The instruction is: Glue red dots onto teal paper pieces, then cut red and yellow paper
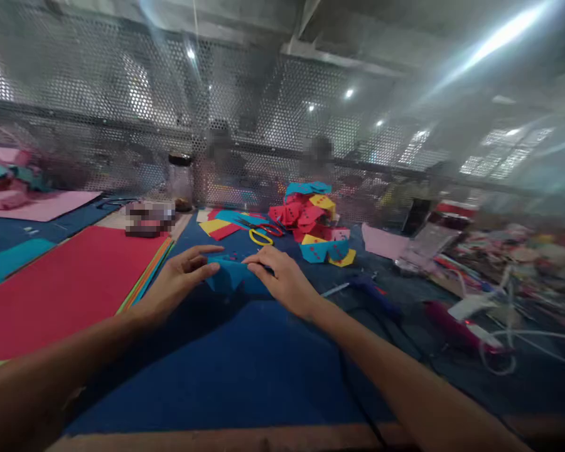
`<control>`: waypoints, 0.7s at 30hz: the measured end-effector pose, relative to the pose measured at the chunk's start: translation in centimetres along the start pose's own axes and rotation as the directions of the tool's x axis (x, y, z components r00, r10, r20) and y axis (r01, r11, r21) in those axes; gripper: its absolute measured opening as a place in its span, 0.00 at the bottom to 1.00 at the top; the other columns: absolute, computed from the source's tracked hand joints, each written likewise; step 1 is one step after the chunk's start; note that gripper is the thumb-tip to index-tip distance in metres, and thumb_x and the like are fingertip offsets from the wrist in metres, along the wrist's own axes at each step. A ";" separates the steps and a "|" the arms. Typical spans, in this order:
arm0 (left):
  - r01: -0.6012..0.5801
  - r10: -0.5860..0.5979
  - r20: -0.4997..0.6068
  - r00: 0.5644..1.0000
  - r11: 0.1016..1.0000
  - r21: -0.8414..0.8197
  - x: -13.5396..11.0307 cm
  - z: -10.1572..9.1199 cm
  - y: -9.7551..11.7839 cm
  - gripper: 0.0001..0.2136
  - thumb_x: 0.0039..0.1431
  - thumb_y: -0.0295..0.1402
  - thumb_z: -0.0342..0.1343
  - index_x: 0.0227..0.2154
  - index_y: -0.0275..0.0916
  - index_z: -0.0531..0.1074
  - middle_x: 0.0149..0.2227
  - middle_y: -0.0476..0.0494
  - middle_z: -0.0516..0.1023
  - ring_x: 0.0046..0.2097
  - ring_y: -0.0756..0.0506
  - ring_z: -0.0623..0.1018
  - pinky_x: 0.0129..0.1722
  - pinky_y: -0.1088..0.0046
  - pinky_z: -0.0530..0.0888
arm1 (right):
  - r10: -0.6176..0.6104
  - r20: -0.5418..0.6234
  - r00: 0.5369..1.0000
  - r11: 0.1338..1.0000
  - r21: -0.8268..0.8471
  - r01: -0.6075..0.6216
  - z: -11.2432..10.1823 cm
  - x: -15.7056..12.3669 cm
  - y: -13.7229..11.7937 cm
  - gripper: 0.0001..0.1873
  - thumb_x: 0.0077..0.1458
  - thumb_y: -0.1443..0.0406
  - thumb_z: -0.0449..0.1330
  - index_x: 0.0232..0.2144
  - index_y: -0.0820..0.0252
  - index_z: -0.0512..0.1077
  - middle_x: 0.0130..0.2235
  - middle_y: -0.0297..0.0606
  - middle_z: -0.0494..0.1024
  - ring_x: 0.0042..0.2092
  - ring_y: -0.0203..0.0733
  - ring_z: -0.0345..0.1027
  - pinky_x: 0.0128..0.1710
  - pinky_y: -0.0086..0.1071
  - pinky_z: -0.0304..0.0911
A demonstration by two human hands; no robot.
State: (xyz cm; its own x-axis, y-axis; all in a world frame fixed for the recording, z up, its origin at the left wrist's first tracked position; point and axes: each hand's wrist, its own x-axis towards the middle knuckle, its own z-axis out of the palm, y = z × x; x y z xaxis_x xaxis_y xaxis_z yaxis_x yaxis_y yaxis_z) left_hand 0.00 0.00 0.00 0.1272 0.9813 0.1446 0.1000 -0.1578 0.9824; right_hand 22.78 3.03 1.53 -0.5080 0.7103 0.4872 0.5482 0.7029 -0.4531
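A folded blue paper piece (230, 275) with small dark marks along its top is held up between my two hands, just over the dark blue table covering. My left hand (183, 270) pinches its left end between thumb and fingers. At the other end, my right hand (282, 276) grips the paper's edge, thumb below the fingers. Just beyond the hands lie scissors with yellow handles (261, 237) and scissors with red handles (270, 230). A heap of folded red, blue and yellow paper shapes (306, 216) with dots stands behind my right hand.
Red paper sheets (85, 276) are stacked at left. A blue glue gun (374, 294) and a magenta one (466, 329) lie at right with trailing cords. A jar (179, 179) and a bottle (435, 235) stand before a perforated metal screen (254, 100). Scraps pile at far right.
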 end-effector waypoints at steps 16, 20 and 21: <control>-0.025 0.023 0.041 0.999 0.998 0.055 0.1 0.1 -0.5 0.12 0.54 0.44 0.62 0.33 0.41 0.77 0.31 0.48 0.78 0.34 0.45 0.76 0.34 0.72 0.70 | -0.032 0.028 0.999 0.999 -0.030 0.033 0.6 -0.2 0.1 0.07 0.65 0.67 0.58 0.40 0.57 0.76 0.41 0.39 0.79 0.45 0.42 0.72 0.47 0.37 0.63; -0.008 0.008 0.003 1.000 1.000 0.012 0.3 0.0 -0.8 0.12 0.53 0.44 0.63 0.32 0.41 0.75 0.28 0.51 0.76 0.30 0.47 0.74 0.31 0.74 0.69 | -0.079 -0.063 0.995 0.995 -0.073 0.074 0.0 0.2 0.3 0.06 0.64 0.66 0.57 0.40 0.57 0.75 0.44 0.41 0.78 0.50 0.45 0.70 0.52 0.42 0.62; -0.006 0.006 -0.010 1.000 1.000 0.010 0.4 0.0 -0.9 0.12 0.53 0.44 0.63 0.31 0.41 0.74 0.28 0.51 0.75 0.30 0.47 0.74 0.30 0.74 0.68 | -0.097 -0.093 0.991 0.992 -0.096 0.088 -0.4 0.4 0.2 0.06 0.64 0.66 0.57 0.40 0.57 0.75 0.45 0.41 0.77 0.50 0.46 0.70 0.53 0.43 0.62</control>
State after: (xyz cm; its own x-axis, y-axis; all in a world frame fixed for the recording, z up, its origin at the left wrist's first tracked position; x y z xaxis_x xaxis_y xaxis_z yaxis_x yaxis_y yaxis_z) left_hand -0.08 0.52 -0.82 0.1178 0.9814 0.1517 0.1089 -0.1646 0.9803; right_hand 23.02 3.45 1.94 -0.4950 0.6321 0.5961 0.5622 0.7561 -0.3350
